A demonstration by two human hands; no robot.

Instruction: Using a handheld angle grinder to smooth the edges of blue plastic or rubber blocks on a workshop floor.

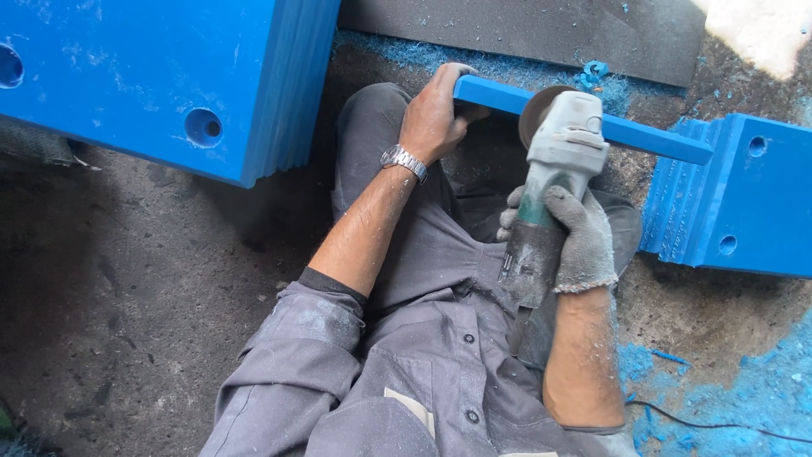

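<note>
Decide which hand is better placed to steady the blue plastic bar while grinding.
Left. The bare left hand already grips the long blue plastic bar at its end; the gloved right hand holds the grey-green angle grinder.

The left hand (436, 114) is bare, a metal watch at its wrist, fingers curled over the near end of the blue plastic bar (651, 135) and closed on it. Its forearm runs back bare to a rolled grey sleeve. The right hand (579, 233), in a grey knit glove, sits below the bar's middle, its grip wrapped tight around the angle grinder (554, 169) body. That forearm is bare too, dusted with blue flecks, elbow tucked toward the torso.
</note>
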